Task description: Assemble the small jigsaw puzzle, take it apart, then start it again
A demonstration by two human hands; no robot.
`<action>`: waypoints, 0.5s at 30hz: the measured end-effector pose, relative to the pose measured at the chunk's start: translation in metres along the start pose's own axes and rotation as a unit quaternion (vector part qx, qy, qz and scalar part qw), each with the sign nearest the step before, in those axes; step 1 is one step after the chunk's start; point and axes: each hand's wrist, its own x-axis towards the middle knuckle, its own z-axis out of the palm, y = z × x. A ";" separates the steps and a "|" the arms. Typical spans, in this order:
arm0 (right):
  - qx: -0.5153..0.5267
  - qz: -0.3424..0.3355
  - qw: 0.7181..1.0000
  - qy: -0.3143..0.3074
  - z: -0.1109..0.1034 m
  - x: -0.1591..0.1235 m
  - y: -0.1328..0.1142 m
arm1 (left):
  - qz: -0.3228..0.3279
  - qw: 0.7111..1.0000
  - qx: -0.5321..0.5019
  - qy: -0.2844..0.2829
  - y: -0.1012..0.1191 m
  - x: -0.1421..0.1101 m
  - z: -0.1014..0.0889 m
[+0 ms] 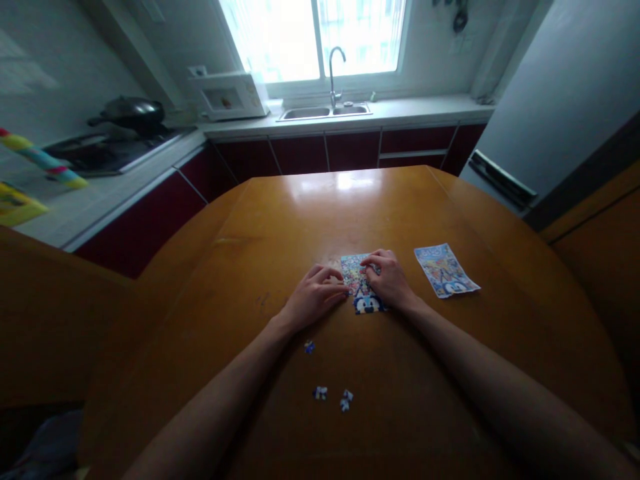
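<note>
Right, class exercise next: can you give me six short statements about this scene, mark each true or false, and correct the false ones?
1. The right hand is over the right part of the puzzle. True.
2. The puzzle lies on the kitchen counter. False: it lies on the wooden table.
3. The left hand is at the puzzle's left edge. True.
4. A printed sheet lies to the right of the right hand. True.
5. The left hand is the one nearer the printed sheet. False: the right hand is nearer.
6. Every piece is joined to the puzzle. False: loose pieces lie nearer the camera.
</note>
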 end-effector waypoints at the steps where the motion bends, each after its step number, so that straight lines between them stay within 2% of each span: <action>1: 0.000 0.000 1.000 0.000 0.000 0.000 0.000 | 0.002 1.000 0.000 -0.002 0.000 0.000 0.000; 6: 0.001 -0.001 1.000 0.002 0.002 0.000 0.002 | -0.003 1.000 -0.005 -0.009 0.001 0.001 0.000; 11: 0.003 -0.001 1.000 0.004 0.003 0.001 0.004 | 0.002 1.000 -0.017 0.025 -0.001 0.000 -0.001; 15: 0.006 0.000 1.000 0.003 0.003 0.001 0.005 | 0.017 1.000 -0.001 -0.010 -0.003 -0.001 0.000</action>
